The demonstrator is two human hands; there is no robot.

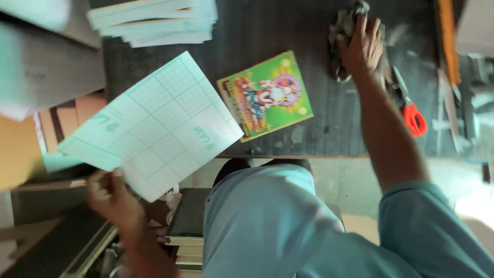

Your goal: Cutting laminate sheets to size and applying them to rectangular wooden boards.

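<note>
My left hand (110, 195) at the lower left pinches the near edge of a pale sheet with a green grid (154, 123), which hangs tilted over the front left corner of the dark table (329, 118). My right hand (363, 46) reaches to the far side of the table and presses on a crumpled dark cloth (342, 31). Between the two hands a colourful green and yellow booklet (265, 95) lies flat on the table.
A stack of similar pale sheets (154, 20) sits at the table's far left. Scissors with red handles (409, 110) lie to the right of my arm. Stacked books (188, 226) stand on the floor below the table edge. Boxes and boards crowd the left side.
</note>
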